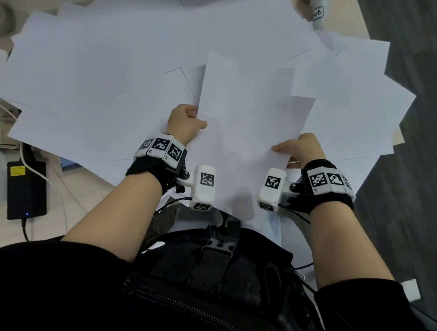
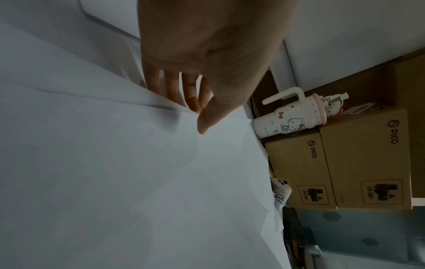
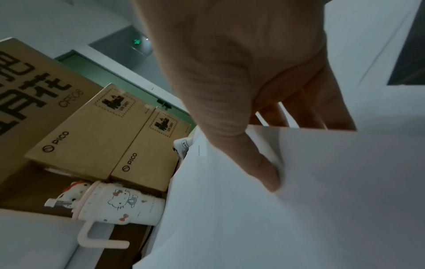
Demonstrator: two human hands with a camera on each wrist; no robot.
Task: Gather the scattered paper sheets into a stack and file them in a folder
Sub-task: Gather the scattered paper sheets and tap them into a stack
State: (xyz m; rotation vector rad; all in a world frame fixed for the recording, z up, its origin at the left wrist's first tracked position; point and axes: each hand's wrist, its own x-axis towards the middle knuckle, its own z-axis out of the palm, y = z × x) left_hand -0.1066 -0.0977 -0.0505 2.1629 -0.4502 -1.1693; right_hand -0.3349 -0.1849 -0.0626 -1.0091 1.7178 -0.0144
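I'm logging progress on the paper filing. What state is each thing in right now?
Left hand: pinches the left edge of the held sheets, thumb on top.
Right hand: pinches the right edge of the held sheets.
Held sheets: lifted between both hands, not yet squared.
Scattered sheets: spread loose and overlapping, not gathered.
Mug: lid on.
Cardboard boxes: closed.
Power adapter: blue light on.

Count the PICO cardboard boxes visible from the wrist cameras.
2. One PICO box lies beside the other PICO box, touching, behind the cartoon-cat tumbler. The paper sheets may hide more.
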